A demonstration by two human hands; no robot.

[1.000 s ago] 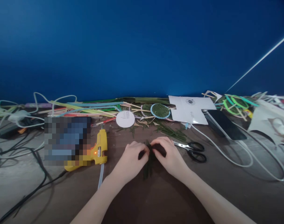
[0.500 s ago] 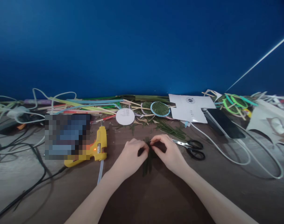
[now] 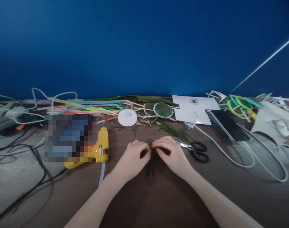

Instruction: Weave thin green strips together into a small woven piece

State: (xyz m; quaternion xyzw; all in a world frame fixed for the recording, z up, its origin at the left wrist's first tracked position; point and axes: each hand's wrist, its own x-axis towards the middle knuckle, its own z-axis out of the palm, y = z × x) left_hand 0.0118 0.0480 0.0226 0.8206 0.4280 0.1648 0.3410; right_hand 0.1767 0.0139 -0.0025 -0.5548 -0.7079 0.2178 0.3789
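In the middle of the table, my left hand [image 3: 137, 155] pinches a small bundle of dark green strips [image 3: 149, 167], which look like leaf strips. The strips hang down below my fingers toward me. My right hand [image 3: 169, 151] meets it from the other side, thumb and fingers pinched at the bundle's top. The fingertips of both hands almost touch and partly hide the bundle. Scissors [image 3: 192, 148] with black handles lie just right of my right hand. To the left of my left hand rests a yellow glue gun [image 3: 102, 146] with its small light lit.
Behind my hands lie a white paper disc [image 3: 127, 117], a blue-rimmed green disc [image 3: 163, 110], loose green strips [image 3: 175, 132] and a cut white card [image 3: 194, 110]. A phone [image 3: 228, 125] with a white cable stands right. A blurred-out device [image 3: 68, 137] and black cords [image 3: 37, 155] are left.
My right hand's fingertips have moved slightly left, closer to my left fingers at the bundle's top. My left hand stays nearly still.
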